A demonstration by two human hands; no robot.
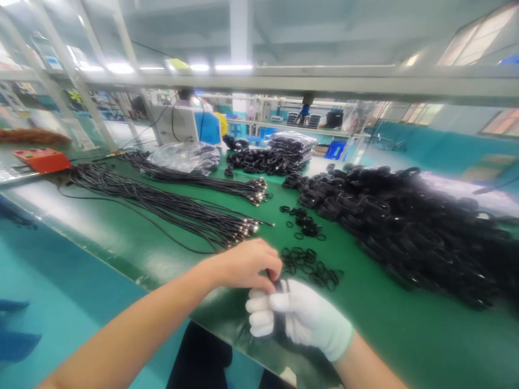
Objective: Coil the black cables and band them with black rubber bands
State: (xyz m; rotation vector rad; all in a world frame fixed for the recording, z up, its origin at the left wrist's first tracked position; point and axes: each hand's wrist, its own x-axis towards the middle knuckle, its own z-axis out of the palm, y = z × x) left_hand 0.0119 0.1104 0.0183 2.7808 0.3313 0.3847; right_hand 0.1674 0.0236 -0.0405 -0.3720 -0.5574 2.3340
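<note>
My bare left hand (pixel 253 265) is closed in a pinch at the upper end of a dark band-like piece (pixel 279 324); its fingertips touch the fingers of the other hand. In a white glove, my right hand (pixel 304 313) wraps its fingers round that black piece, whose lower part hangs below the thumb. The fingers hide most of it, so its exact kind is unclear. Just beyond the glove, several thin black rings (pixel 308 262) lie loose on the green table mat (pixel 158 227). Bundled black cables (pixel 162 200) with metal ends reach close to my left hand.
A large heap of black rings or bands (pixel 389 216) covers the right side. Behind are another black pile (pixel 263 161), clear plastic bags (pixel 182 156) and a second cable bundle (pixel 203 181). A red box (pixel 42 160) stands far left; a shelf beam (pixel 259 81) crosses above.
</note>
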